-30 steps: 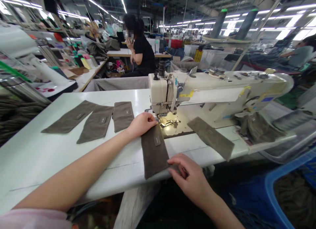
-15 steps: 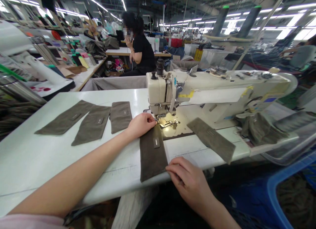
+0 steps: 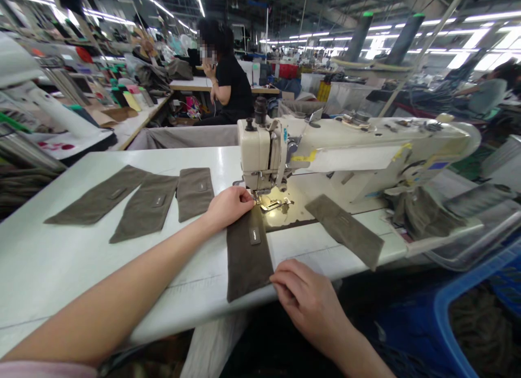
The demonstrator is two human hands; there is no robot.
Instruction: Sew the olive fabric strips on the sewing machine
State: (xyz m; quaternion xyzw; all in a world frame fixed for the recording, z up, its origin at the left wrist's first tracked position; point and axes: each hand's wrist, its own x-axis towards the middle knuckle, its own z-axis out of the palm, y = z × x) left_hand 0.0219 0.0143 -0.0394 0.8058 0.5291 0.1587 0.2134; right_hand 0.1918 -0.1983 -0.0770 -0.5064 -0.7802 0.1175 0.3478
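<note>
1. The head camera has turned, so the sewing machine (image 3: pixel 256 150) and the white surface (image 3: pixel 61 269) sit further left in the frame.
2. The right hand (image 3: pixel 305 304) has slid lower, its fingers (image 3: pixel 285 283) now against the lower edge of the olive fabric strip (image 3: pixel 246 264).

Dark olive fabric strip (image 3: pixel 246 264) lies flat; black label (image 3: pixel 254 236) faces up.

A white sewing worktop (image 3: pixel 77 264) runs across the view, with a cream industrial sewing machine (image 3: pixel 350 155) standing towards its right end. Three labelled olive fabric strips (image 3: pixel 144 209) lie side by side on the left. A fourth strip (image 3: pixel 247 256) lies just below the presser foot (image 3: pixel 271 205), a fifth strip (image 3: pixel 345 231) lies to its right, and bunched olive cloth (image 3: pixel 423 215) sits further right.
</note>
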